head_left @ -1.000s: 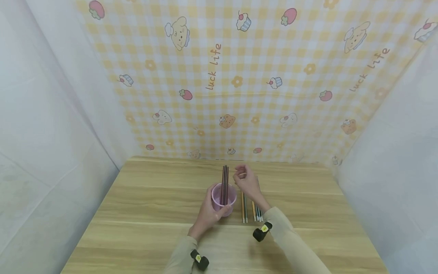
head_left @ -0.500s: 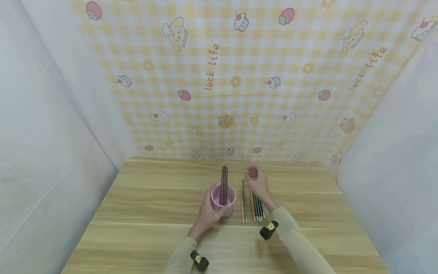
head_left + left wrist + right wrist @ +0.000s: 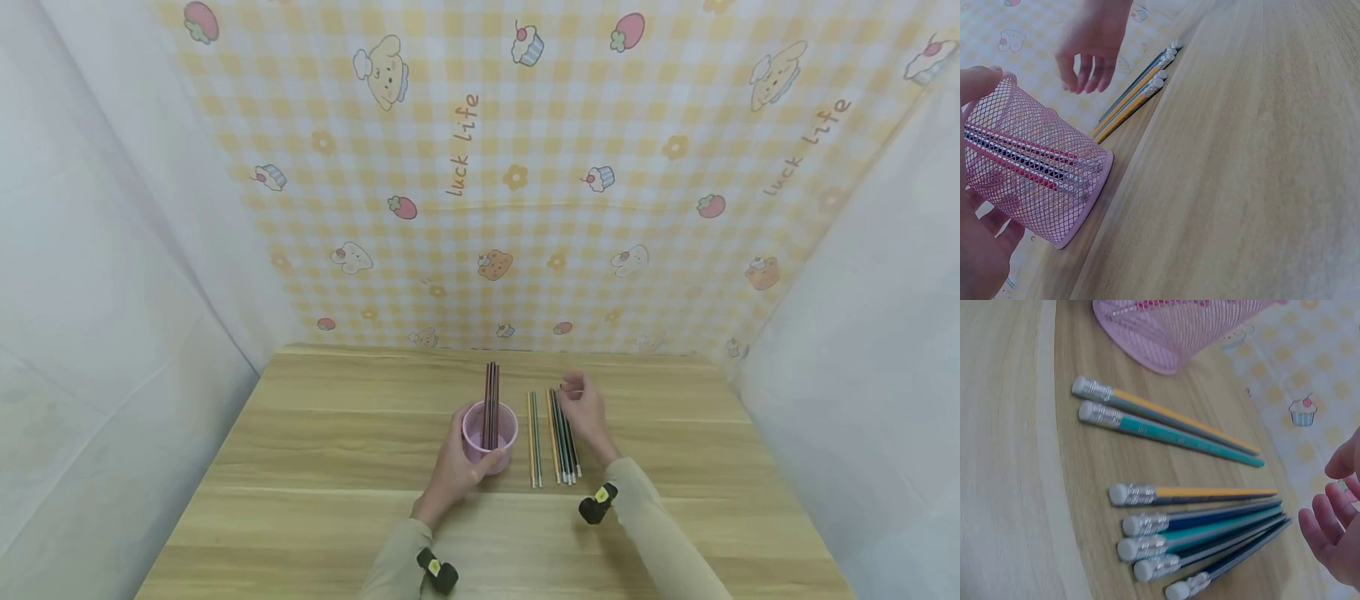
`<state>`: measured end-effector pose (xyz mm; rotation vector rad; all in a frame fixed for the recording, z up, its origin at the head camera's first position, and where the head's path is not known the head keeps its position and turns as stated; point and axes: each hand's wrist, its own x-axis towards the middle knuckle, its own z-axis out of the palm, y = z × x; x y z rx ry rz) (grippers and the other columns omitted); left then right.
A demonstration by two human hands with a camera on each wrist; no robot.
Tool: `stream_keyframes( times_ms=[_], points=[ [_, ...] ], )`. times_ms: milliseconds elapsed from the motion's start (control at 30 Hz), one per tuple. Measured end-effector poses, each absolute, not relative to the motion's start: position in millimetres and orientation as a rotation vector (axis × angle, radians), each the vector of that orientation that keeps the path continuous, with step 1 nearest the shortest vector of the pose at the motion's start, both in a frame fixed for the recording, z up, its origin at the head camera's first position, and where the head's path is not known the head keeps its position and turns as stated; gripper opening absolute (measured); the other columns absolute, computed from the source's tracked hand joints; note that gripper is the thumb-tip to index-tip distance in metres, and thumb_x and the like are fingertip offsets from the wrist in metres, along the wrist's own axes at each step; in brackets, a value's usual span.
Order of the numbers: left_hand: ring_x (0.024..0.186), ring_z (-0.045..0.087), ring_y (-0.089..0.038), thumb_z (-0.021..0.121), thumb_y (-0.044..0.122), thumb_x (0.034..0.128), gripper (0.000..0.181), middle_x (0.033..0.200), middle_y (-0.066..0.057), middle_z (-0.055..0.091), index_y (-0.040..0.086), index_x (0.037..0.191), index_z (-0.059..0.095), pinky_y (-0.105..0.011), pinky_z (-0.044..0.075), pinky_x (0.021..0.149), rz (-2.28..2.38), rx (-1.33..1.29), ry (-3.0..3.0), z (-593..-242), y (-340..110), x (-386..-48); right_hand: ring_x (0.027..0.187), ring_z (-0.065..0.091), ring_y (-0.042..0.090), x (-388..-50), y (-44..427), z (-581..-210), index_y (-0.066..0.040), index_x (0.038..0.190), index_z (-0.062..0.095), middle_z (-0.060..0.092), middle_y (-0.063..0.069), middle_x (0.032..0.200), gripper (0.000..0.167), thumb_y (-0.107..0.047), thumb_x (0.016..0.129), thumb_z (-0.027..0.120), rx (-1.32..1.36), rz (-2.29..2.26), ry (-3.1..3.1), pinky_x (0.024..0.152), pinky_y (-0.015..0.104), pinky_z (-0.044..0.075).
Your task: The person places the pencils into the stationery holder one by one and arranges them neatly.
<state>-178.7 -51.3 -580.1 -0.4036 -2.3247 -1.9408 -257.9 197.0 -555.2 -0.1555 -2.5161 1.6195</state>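
Note:
My left hand [image 3: 450,471] grips a pink mesh pencil cup [image 3: 1035,169], fingers round one side and thumb on the other. Several dark red and black pencils [image 3: 491,383] stand in the cup, eraser ends down, leaning on its far side. To the cup's right, a yellow and a green pencil [image 3: 1172,435] lie side by side on the table. Further right is a bunch of several pencils [image 3: 1204,531], yellow, green and dark blue. My right hand [image 3: 585,412] hovers by the far tips of that bunch, fingers loosely bent, holding nothing.
The wood-grain table [image 3: 322,475] carries all of this. A yellow checked cloth [image 3: 555,225] with cartoon prints hangs behind its far edge, and white sheets [image 3: 870,333] hang at both sides. Each wrist wears a black camera [image 3: 597,503].
My right hand has moved right, from beside the cup past the pencil pair to the right side of the larger bunch, uncovering the pencils. My left hand and the cup stay put.

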Motion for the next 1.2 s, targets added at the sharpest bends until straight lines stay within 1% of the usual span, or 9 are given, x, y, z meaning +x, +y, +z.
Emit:
stream_keyframes(
  times_ms=[200, 267, 400, 567, 733, 833, 933, 1033, 1200],
  points=[
    [0.134, 0.051, -0.039, 0.085, 0.021, 0.0802, 0.09, 0.149, -0.015, 0.05, 0.015, 0.154, 0.034, -0.061, 0.041, 0.114, -1.94, -0.421, -2.305, -581, -51, -178, 0.11, 0.061, 0.038, -258, 205, -565, 0.006, 0.128, 0.053, 0.062, 0.028, 0.118, 0.039, 0.005, 0.089, 0.06, -0.16, 1.556, -2.532, 0.099, 0.05, 0.054],
    [0.134, 0.051, -0.04, 0.085, 0.021, 0.0807, 0.09, 0.149, -0.016, 0.05, 0.011, 0.154, 0.034, -0.062, 0.042, 0.113, -1.93, -0.444, -2.298, -582, -52, -179, 0.107, 0.06, 0.038, -258, 207, -569, 0.006, 0.126, 0.053, 0.062, 0.028, 0.116, 0.039, 0.007, 0.088, 0.059, -0.16, 1.544, -2.538, 0.098, 0.049, 0.054],
    [0.134, 0.051, -0.038, 0.085, 0.021, 0.081, 0.09, 0.149, -0.015, 0.05, 0.01, 0.154, 0.033, -0.06, 0.043, 0.113, -1.916, -0.453, -2.313, -583, -52, -180, 0.105, 0.061, 0.038, -258, 211, -575, 0.008, 0.124, 0.053, 0.063, 0.028, 0.114, 0.04, 0.01, 0.084, 0.059, -0.176, 1.522, -2.571, 0.097, 0.049, 0.055],
    [0.134, 0.051, -0.037, 0.085, 0.023, 0.0806, 0.092, 0.149, -0.015, 0.049, 0.01, 0.154, 0.031, -0.059, 0.043, 0.113, -1.921, -0.443, -2.329, -582, -53, -180, 0.102, 0.062, 0.036, -257, 213, -578, 0.007, 0.12, 0.055, 0.065, 0.026, 0.11, 0.041, 0.012, 0.079, 0.057, -0.15, 1.453, -2.631, 0.093, 0.047, 0.056],
    [0.135, 0.05, -0.036, 0.085, 0.023, 0.0798, 0.094, 0.15, -0.014, 0.049, 0.01, 0.155, 0.031, -0.058, 0.042, 0.114, -1.933, -0.429, -2.343, -582, -53, -180, 0.096, 0.063, 0.033, -258, 214, -577, 0.007, 0.112, 0.059, 0.065, 0.023, 0.104, 0.037, 0.012, 0.075, 0.058, -0.079, 1.324, -2.699, 0.089, 0.048, 0.057],
    [0.136, 0.05, -0.035, 0.085, 0.023, 0.0798, 0.094, 0.15, -0.013, 0.049, 0.011, 0.155, 0.031, -0.057, 0.042, 0.114, -1.933, -0.422, -2.354, -581, -53, -180, 0.096, 0.061, 0.033, -259, 215, -575, 0.007, 0.113, 0.06, 0.064, 0.022, 0.105, 0.039, 0.009, 0.074, 0.061, -0.075, 1.242, -2.774, 0.089, 0.049, 0.056],
    [0.136, 0.05, -0.036, 0.085, 0.024, 0.0801, 0.095, 0.15, -0.013, 0.048, 0.009, 0.156, 0.03, -0.057, 0.042, 0.114, -1.926, -0.43, -2.358, -580, -53, -180, 0.098, 0.06, 0.034, -259, 216, -572, 0.008, 0.119, 0.057, 0.063, 0.023, 0.11, 0.045, 0.007, 0.074, 0.062, -0.108, 1.177, -2.854, 0.088, 0.049, 0.056],
    [0.136, 0.05, -0.037, 0.085, 0.024, 0.0803, 0.094, 0.15, -0.014, 0.048, 0.011, 0.155, 0.03, -0.058, 0.042, 0.114, -1.917, -0.439, -2.357, -580, -52, -180, 0.094, 0.06, 0.033, -259, 217, -568, 0.009, 0.123, 0.053, 0.061, 0.024, 0.111, 0.049, 0.007, 0.075, 0.062, -0.162, 1.137, -2.916, 0.081, 0.045, 0.058],
    [0.136, 0.05, -0.038, 0.085, 0.025, 0.0801, 0.092, 0.15, -0.015, 0.048, 0.017, 0.155, 0.032, -0.06, 0.041, 0.114, -1.916, -0.431, -2.346, -579, -53, -178, 0.078, 0.058, 0.028, -259, 219, -560, 0.01, 0.121, 0.05, 0.061, 0.021, 0.096, 0.047, 0.0, 0.079, 0.067, -0.175, 1.024, -3.033, 0.064, 0.036, 0.055]
  ],
)
